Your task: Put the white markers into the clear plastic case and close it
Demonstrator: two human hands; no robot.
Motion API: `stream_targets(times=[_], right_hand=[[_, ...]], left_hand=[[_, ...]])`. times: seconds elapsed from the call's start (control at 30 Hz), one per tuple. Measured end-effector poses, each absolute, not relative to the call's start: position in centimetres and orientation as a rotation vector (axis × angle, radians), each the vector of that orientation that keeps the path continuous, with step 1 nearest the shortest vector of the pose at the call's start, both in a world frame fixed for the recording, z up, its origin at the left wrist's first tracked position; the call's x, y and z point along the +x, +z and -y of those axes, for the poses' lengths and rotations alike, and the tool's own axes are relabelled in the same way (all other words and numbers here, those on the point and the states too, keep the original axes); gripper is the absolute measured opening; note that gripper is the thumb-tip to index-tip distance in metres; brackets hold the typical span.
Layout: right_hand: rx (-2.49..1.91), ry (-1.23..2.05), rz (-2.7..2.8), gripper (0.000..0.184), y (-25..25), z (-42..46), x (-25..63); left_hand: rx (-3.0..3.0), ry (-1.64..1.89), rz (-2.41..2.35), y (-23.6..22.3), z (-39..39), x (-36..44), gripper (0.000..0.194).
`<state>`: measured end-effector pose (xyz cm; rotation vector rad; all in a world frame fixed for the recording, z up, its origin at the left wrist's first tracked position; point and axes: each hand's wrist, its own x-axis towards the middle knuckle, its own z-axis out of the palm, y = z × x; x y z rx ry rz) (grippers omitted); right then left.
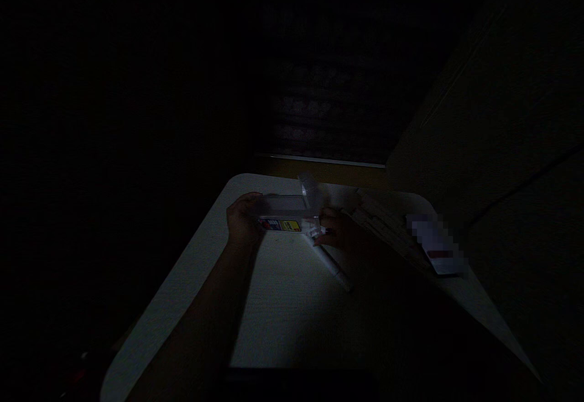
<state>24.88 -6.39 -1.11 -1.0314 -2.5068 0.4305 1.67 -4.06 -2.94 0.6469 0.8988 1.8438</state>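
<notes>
In dim light, a clear plastic box (280,206) with a yellow and dark printed label on its front side is held above the table. My left hand (243,216) is closed around its left end. The clear flap (309,188) at its right end stands up, slightly blurred. My right hand (335,228) is at that end, its fingers curled in by a small whitish thing I cannot make out. Below, a long pale stick-like object (331,265) lies slanted on the table, partly in shadow.
The white table (274,304) has rounded far corners. On its right lies a pale flat item (438,247) with a dark red patch, partly pixelated. Several thin, pale strips (378,213) lie near the far right, hard to make out. A wall (511,146) rises on the right.
</notes>
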Motion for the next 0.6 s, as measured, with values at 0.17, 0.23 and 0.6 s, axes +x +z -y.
stream_targets(times=[0.17, 0.23, 0.6], right_hand=[[-1.159, 0.324, 2.473, 0.033, -1.1, 7.4, 26.8], [-1.225, 0.280, 2.468, 0.037, -1.1, 8.1, 27.3], [-1.102, -0.188, 2.253, 0.034, 0.7, 16.5, 21.1]], left_hand=[[0.680, 1.844, -0.897, -3.4, 3.8, 1.6, 0.019], [0.740, 1.864, -0.930, -3.5, 3.9, 1.7, 0.019], [0.892, 1.912, -1.105, -2.3, 5.4, 2.2, 0.016]])
